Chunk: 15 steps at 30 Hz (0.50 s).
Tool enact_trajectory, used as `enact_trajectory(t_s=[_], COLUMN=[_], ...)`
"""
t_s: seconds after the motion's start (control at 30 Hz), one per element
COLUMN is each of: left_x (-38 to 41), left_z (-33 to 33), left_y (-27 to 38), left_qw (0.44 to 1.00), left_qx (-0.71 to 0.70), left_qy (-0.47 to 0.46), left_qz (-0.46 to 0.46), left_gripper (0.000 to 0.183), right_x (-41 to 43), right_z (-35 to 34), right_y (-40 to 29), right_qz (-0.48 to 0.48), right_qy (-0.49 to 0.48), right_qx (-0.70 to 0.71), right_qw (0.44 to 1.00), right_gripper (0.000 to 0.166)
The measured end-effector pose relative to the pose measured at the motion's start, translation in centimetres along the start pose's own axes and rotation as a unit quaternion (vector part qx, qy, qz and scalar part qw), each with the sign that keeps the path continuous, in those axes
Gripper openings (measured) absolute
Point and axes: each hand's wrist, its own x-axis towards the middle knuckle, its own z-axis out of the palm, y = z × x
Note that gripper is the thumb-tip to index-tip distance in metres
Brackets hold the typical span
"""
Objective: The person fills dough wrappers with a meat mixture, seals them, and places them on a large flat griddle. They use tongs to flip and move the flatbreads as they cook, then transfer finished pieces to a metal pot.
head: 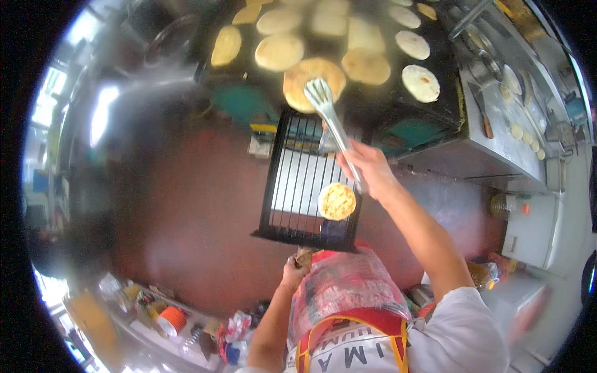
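Observation:
My right hand grips a pair of metal tongs, their tips at a browned round flatbread on the near edge of a dark griddle. With my left hand I hold the wooden handle of a black slotted metal rack, just in front of the griddle. One small browned flatbread lies on the rack's bars at the right. Several pale flatbreads, among them a round one at the right and an oval one at the left, lie across the griddle.
Right of the griddle, a steel counter bears a wooden-handled spatula, dough rounds and metal bowls. Behind at lower left, a cluttered shelf holds an orange-and-white roll-shaped item and bottles. The floor is reddish.

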Motion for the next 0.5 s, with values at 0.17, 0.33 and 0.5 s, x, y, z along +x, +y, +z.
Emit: enact_trajectory(t_s=[0.17, 0.33, 0.5], left_x=[-1.2, -1.2, -3.5], left_z=[-0.4, -0.8, -0.7], left_y=[1.0, -3.8, -1.5], left_qw=[0.998, 0.997, 0.998], left_qx=[-0.008, -0.058, 0.010], left_qy=[-0.032, -0.045, -0.008], left_qz=[-0.049, -0.006, -0.054], left_gripper=[0.047, 0.053, 0.055], right_x=[-8.5, -11.1, -9.7], right_z=[-4.4, -9.0, -11.0], right_y=[5.2, 9.7, 9.3], right_qz=[0.147, -0.094, -0.155], right_qy=[-0.084, -0.028, -0.008], right_qx=[-0.109, -0.541, -0.813], right_qw=[0.980, 0.835, 0.561], right_gripper=[0.035, 0.037, 0.045])
